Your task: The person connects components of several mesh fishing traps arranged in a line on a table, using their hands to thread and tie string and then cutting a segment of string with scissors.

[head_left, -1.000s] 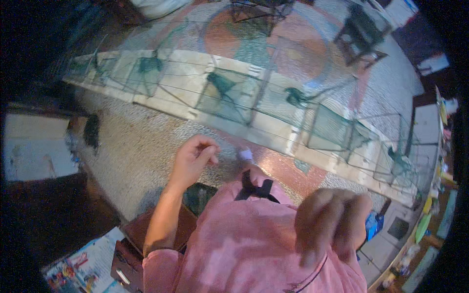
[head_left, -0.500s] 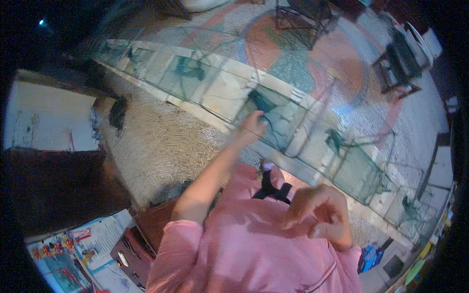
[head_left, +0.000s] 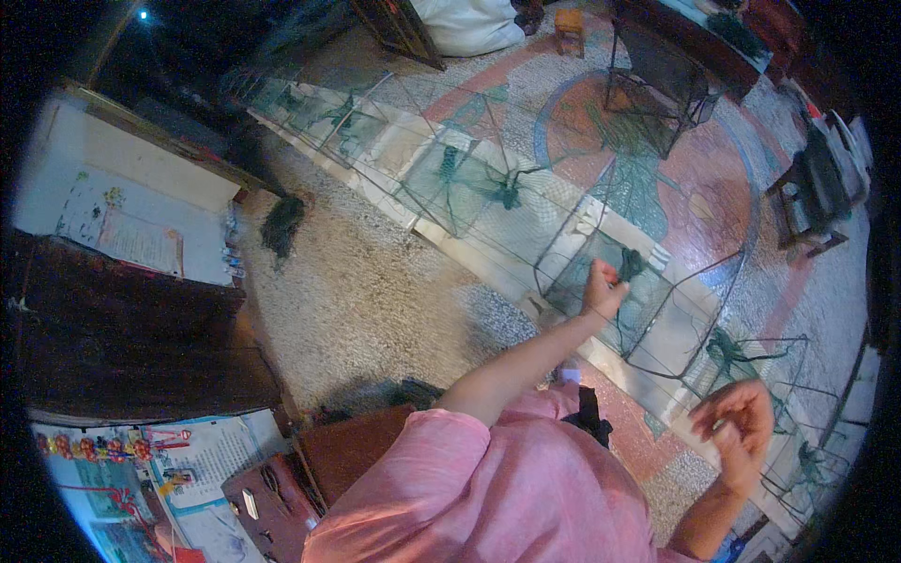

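Green netting (head_left: 571,281) is stretching from ten to four o'clock, and we're wanting light, snag-free handling, left hand (head_left: 605,289) sitting at three, right hand (head_left: 743,429) at four, both curled, grips impossible to tell.

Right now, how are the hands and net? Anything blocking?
Left hand at green net, grip unclear. Right hand loosely curled. Net stretched along floor. Dark rods close by.
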### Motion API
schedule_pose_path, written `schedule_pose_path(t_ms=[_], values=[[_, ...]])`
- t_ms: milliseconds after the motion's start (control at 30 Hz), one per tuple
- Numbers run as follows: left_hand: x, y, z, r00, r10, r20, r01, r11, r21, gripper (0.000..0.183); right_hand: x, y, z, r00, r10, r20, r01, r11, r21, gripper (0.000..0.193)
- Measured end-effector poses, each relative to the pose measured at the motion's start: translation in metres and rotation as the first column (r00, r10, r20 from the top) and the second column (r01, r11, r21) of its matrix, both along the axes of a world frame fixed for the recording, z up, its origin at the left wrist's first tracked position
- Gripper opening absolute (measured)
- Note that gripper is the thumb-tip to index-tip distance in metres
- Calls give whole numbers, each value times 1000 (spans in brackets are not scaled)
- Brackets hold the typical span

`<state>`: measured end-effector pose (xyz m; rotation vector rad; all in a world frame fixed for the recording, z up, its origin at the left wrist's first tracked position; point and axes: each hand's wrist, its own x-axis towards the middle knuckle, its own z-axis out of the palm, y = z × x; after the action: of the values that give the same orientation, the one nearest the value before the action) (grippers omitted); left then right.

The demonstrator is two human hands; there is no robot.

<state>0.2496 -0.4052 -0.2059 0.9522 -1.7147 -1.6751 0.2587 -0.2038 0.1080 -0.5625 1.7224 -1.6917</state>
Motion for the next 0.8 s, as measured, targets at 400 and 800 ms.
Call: schedule_pose_path(t_ms=[400,800], values=[[25,-21,50,948,-319,11,316,935,-160,16,-99,-94,-59,480,667,-570,-214,719,661,26],[34,-9,100,983,-180,21,163,930,330,19,-111,-138,-103,94,938,-332,-330,345,879,35]])
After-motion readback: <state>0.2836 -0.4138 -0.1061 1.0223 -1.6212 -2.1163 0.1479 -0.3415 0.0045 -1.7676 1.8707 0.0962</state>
